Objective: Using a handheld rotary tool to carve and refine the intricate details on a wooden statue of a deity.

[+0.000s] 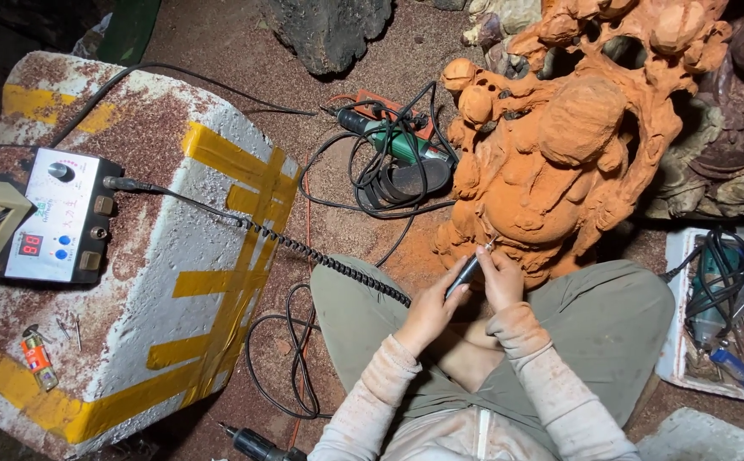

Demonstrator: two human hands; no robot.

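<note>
A large reddish-orange wood carving (pixel 560 137) stands on the dusty ground in front of me. My left hand (pixel 431 309) grips the dark body of a pen-shaped rotary handpiece (pixel 466 275). My right hand (pixel 501 277) pinches it near the front, and its tip touches the lower edge of the carving. A coiled black cable (pixel 329 256) runs from the handpiece to a white and black control box (pixel 54 218) with a red digit display. I sit cross-legged in olive trousers.
The control box rests on a white foam block (pixel 175 256) with yellow tape, beside a lighter (pixel 37 357) and small bits. A green power tool (pixel 397 141) lies among tangled cords. At right a white tray (pixel 675 341) holds tools. Another tool (pixel 256 444) lies near my left knee.
</note>
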